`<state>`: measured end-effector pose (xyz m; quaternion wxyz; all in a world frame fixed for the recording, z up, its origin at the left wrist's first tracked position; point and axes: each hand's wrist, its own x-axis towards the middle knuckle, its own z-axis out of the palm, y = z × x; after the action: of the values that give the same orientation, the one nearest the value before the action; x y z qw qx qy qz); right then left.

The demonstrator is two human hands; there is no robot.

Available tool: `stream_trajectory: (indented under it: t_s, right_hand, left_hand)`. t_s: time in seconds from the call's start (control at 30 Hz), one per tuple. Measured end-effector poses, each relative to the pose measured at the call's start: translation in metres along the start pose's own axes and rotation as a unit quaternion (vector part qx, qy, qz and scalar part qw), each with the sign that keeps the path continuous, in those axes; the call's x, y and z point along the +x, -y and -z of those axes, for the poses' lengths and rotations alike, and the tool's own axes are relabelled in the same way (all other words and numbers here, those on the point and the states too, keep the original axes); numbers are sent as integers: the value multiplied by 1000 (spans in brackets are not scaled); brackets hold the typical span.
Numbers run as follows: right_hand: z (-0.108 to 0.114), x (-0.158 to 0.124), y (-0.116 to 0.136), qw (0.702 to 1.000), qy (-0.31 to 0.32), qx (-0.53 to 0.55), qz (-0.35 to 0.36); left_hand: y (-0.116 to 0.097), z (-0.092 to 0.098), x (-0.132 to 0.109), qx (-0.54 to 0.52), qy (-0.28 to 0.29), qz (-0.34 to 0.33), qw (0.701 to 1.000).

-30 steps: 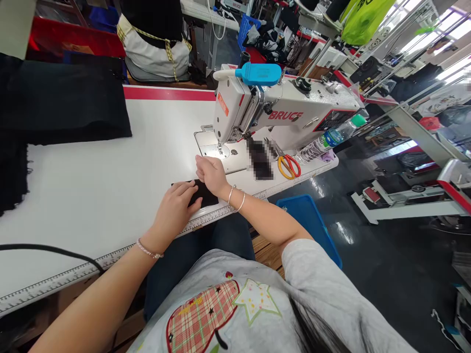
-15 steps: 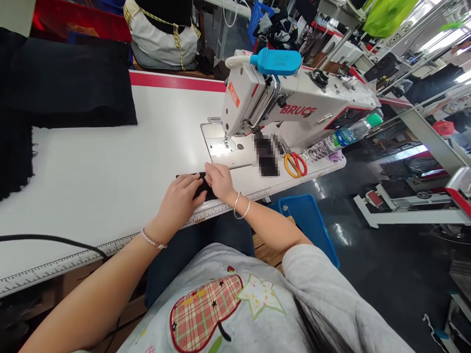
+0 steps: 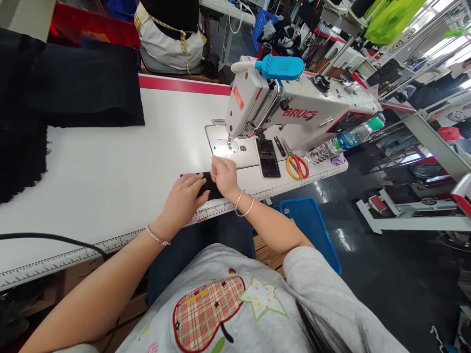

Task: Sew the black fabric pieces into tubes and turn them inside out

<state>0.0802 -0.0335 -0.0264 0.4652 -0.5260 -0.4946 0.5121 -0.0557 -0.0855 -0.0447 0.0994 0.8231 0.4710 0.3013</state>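
A narrow strip of black fabric (image 3: 210,187) lies on the white sewing table (image 3: 110,162), just in front of the sewing machine's needle plate (image 3: 221,146). My left hand (image 3: 183,198) rests on the strip's left part, with the fingers together. My right hand (image 3: 224,176) holds its right part, fingertips pressed on the cloth. Much of the strip is hidden under my hands. A white BRUCE sewing machine (image 3: 290,105) stands beyond my right hand.
Yellow-and-red scissors (image 3: 296,166), a black phone (image 3: 268,158) and a water bottle (image 3: 344,142) lie right of the machine's needle. A stack of black cloth (image 3: 73,83) lies at the far left. A blue tray (image 3: 309,230) sits on the floor at right.
My right hand has come down from just beyond the strip onto it, and the strip sits a little closer to the needle plate. The view has also turned slightly.
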Motion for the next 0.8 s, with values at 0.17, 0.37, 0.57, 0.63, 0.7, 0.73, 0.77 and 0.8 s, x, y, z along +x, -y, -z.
stream_trajectory:
  t_s: [0.17,0.37,0.57,0.63,0.7,0.73,0.77,0.8]
  right_hand:
    - [0,11,1,997,-55,-39,38]
    - [-6,21,0,996,-42,-40,61]
    - [-7,29,-5,993,-31,-77,78]
    - [-8,28,-3,991,-35,-85,93]
    - [-10,27,-3,990,-27,-97,96]
    - [-11,26,-3,990,-23,-107,93]
    - [-12,25,-4,988,-18,-121,91]
    - [-12,25,-5,986,-13,-138,91]
  left_hand:
    - [0,-1,0,15,-6,-12,1000]
    - [0,-1,0,32,-10,-21,999]
    - [2,-5,-1,28,-18,-33,999]
    - [2,-6,-2,27,-22,-31,999]
    - [2,-6,-2,26,-21,-27,999]
    - [2,-6,-1,25,-18,-25,999]
    - [2,-5,-1,23,-14,-23,999]
    - [2,-5,-1,20,-11,-22,999]
